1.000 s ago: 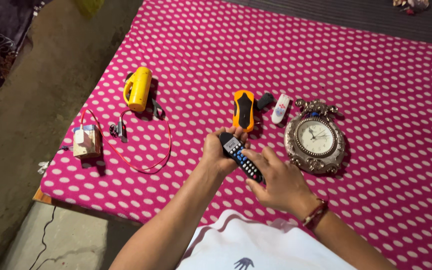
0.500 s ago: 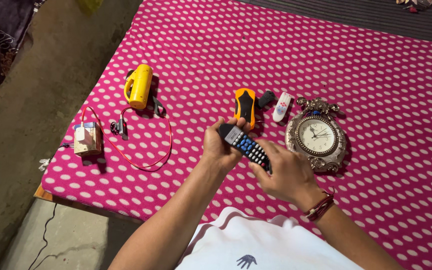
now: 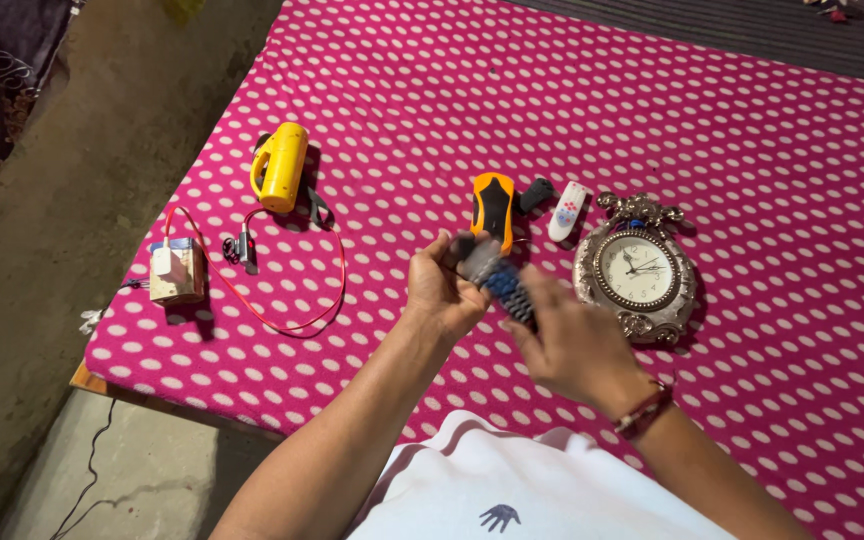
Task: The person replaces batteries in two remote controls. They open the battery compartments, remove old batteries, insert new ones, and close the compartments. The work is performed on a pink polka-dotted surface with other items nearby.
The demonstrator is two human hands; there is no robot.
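Note:
Both my hands hold a small dark remote control (image 3: 498, 281) with blue buttons above a pink white-dotted mattress (image 3: 772, 160). My left hand (image 3: 442, 290) grips its upper end. My right hand (image 3: 574, 345) closes around its lower end, with a red bracelet on that wrist. The remote is motion-blurred.
On the mattress lie an orange and black device (image 3: 493, 206), a small black part (image 3: 536, 193), a white mini remote (image 3: 568, 211), an ornate silver clock (image 3: 636, 270), a yellow torch (image 3: 280, 167), and a small box with red wire (image 3: 178, 272). Bare floor lies to the left.
The remote has tilted and shifted between my hands, and my right hand has slid further up over it. The things on the mattress have not moved.

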